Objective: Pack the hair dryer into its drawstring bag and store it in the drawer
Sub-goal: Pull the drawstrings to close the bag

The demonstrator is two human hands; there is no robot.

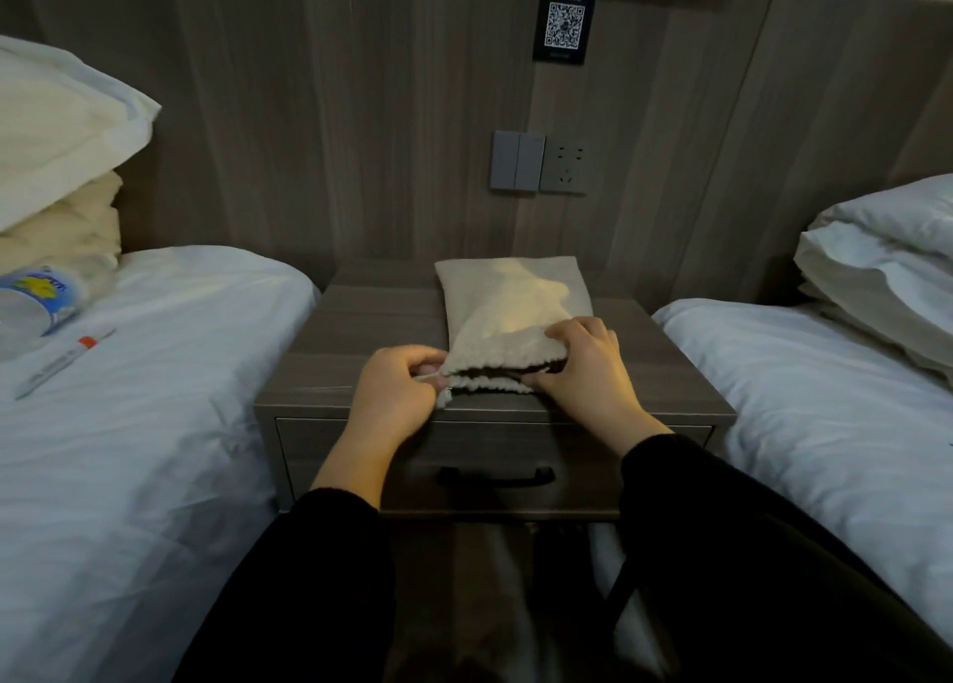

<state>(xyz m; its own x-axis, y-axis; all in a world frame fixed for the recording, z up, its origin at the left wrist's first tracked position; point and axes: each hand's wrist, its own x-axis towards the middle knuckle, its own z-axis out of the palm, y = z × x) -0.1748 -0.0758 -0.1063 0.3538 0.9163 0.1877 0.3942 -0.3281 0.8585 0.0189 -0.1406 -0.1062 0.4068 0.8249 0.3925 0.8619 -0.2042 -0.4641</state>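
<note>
Two hands [399, 391] [585, 368] on drawstring bag [510, 301] (QR placard [565, 19] above, text probably illegible)

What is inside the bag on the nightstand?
The drawstring bag shows only a dark sliver at its gathered mouth; cloth covers the rest, so its contents cannot be identified.

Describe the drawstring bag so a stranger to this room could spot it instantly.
Between the two white beds stands a dark wooden nightstand. On its top lies the bag: pale beige cloth against dark wood, ruffled mouth gripped by left hand and right hand.
</note>
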